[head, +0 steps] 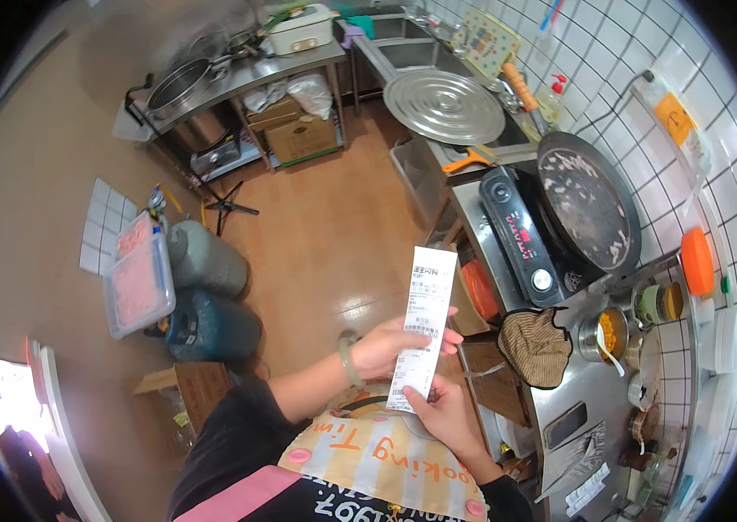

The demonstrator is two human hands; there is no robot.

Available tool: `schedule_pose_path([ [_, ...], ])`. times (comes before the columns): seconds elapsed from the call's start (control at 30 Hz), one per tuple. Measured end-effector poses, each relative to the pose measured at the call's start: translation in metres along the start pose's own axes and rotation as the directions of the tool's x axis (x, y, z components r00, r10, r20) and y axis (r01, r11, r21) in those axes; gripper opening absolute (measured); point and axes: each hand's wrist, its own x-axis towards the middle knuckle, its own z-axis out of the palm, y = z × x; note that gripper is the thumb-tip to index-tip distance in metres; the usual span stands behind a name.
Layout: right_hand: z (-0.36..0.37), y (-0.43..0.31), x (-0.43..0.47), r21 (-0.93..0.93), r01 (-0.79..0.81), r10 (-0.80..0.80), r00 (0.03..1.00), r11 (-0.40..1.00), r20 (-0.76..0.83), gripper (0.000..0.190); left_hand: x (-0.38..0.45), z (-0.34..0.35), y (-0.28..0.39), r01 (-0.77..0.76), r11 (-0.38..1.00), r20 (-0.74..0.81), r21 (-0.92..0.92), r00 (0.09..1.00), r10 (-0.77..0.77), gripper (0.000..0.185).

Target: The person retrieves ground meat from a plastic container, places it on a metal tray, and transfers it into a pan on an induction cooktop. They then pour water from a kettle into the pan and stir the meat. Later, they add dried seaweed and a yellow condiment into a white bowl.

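Observation:
A long white printed receipt (430, 287) is held in front of my chest, tilted slightly. My left hand (385, 346) grips it around the middle, thumb on the printed face and fingers behind. At its lower end my right hand (443, 411) pinches the paper. A pale green bangle (346, 360) circles my left wrist. To the right, a dark wok pan (584, 202) with white pieces of food in it sits on a black induction cooker (518, 235) whose red display is lit. A striped cloth pot holder (533, 346) lies on the counter near my right hand.
On the right counter are a steel pot (590, 342) with yellow food and a spoon, a phone (565, 425), and jars. A ridged metal lid (445, 106) rests by the sink. Gas cylinders (208, 261) stand left. A person (29, 470) is at the lower-left doorway.

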Motion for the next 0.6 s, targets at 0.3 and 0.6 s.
schedule_pose_path([
  [0.3, -0.025, -0.017, 0.064, 0.063, 0.035, -0.022, 0.982, 0.997, -0.189, 0.018, 0.092, -0.024, 0.046, 0.201, 0.934, 0.338, -0.294, 0.936, -0.096, 0.06],
  [0.6, -0.022, -0.035, 0.128, 0.216, 0.127, -0.043, 0.933, 0.968, -0.357, 0.016, 0.161, -0.043, 0.099, 0.371, 0.907, 0.396, -0.202, 0.878, -0.271, 0.06],
])
